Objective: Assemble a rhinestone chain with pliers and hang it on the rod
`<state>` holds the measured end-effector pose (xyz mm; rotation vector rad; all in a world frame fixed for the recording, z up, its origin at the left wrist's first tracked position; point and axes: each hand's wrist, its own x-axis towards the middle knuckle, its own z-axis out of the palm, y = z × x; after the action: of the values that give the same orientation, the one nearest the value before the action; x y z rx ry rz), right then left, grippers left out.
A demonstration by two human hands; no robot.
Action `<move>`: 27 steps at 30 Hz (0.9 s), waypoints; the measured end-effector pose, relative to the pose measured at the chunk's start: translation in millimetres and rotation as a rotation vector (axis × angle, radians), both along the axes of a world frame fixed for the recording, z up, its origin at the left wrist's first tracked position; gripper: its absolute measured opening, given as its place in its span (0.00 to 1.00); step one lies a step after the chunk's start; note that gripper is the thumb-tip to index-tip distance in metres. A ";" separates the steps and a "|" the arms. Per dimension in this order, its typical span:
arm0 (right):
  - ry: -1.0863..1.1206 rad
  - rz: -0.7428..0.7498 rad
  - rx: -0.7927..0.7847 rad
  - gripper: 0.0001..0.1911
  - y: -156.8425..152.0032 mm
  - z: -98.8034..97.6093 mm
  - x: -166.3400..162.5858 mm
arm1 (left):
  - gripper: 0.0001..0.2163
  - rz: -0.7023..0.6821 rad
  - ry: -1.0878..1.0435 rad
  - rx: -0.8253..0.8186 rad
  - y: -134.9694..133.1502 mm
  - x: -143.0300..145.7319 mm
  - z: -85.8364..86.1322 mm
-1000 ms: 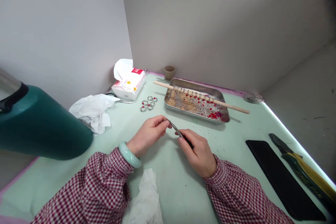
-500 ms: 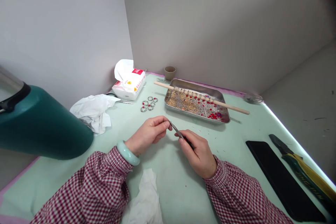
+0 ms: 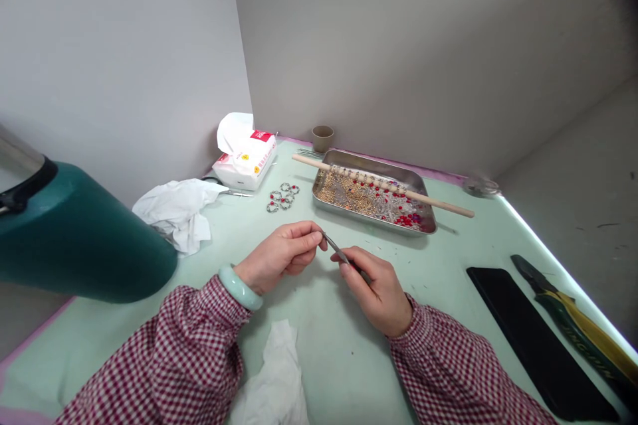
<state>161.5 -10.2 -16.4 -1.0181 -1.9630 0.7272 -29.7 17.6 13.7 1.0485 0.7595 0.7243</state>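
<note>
Above the mat at the middle, my left hand (image 3: 286,249) pinches thumb and forefinger together on something too small to make out. My right hand (image 3: 376,285) is closed around slim metal tweezers (image 3: 335,248), dark toward the back end. Their tip points up and left and meets the fingertips of my left hand. Beyond my left hand, several small beaded rings (image 3: 282,198) with red beads lie in a cluster. A metal tray (image 3: 371,217) behind my hands holds loose gold, clear and red beads. Across it rests a wooden dowel (image 3: 438,204) with beaded rings around it.
At left stand a green bottle (image 3: 90,232), a crumpled tissue (image 3: 174,209), scissors (image 3: 236,193) and a tissue pack (image 3: 249,159). A small cup (image 3: 323,138) is at the back. A black slab (image 3: 538,339) and pliers (image 3: 573,319) lie right. Another tissue (image 3: 276,378) lies in front.
My left hand and wrist have shifted very slightly left, and its grip has turned a little. The tweezers and my right hand stay nearly in place.
</note>
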 end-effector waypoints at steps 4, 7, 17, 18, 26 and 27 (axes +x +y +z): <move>0.035 0.045 -0.063 0.09 -0.8 2.2 1.8 | 0.09 -0.066 -0.088 -0.024 -0.3 -2.7 0.4; 0.091 0.109 -0.161 0.10 -1.7 3.4 2.8 | 0.08 -0.121 -0.152 -0.059 -1.3 -4.6 0.0; 0.505 0.393 -0.624 0.12 -0.2 -8.3 3.2 | 0.08 -0.252 -0.276 -0.167 -3.9 -4.9 -0.1; 0.511 0.399 -0.641 0.13 -0.2 -8.5 3.2 | 0.08 -0.245 -0.263 -0.157 -4.1 -4.3 0.3; 0.070 -0.115 -0.096 0.09 -0.8 -5.9 -3.0 | 0.08 0.094 0.054 0.002 -0.2 7.6 -4.6; 0.052 -0.127 -0.073 0.09 -0.6 -6.3 -3.6 | 0.08 0.105 0.059 0.003 0.2 8.2 -5.3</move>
<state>157.9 -10.7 -22.7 -1.1453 -1.8215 0.7517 -21.5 17.8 8.4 1.0425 0.8698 0.7869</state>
